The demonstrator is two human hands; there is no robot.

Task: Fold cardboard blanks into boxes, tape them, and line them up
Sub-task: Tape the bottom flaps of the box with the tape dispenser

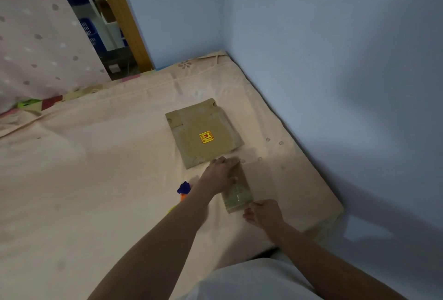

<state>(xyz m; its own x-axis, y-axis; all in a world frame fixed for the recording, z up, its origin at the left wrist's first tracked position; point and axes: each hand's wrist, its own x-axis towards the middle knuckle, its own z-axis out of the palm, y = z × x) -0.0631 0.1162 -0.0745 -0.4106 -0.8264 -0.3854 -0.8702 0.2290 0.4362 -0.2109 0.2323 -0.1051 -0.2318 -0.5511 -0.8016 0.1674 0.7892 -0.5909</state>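
White cloth [251,280], seemingly the person's clothing, fills the bottom edge between the two forearms. Just ahead of it, the right hand [262,211] meets the near end of a small folded cardboard box [237,189], its thumb and fingers pinching that near corner. The left hand [219,172] lies over the far left part of the same box, fingers curled along its top edge and gripping it. So the box sits between both hands, held at opposite ends, resting on the pale peach bedsheet [107,179]; clear tape shines on its near half.

Just beyond the left hand, almost touching its fingertips, a flat stack of cardboard blanks [203,131] lies on the sheet, with a yellow-and-red sticker [206,137] near its middle and strips of tape along its edges.

To the left of the left wrist, partly hidden behind the forearm, a blue-and-orange object [184,189] lies on the sheet; what it is cannot be told.

To the right of both hands the mattress edge meets a light blue wall [335,59]. Far beyond the left hand, a dotted pink curtain [40,35] hangs beside a wooden post [122,16].
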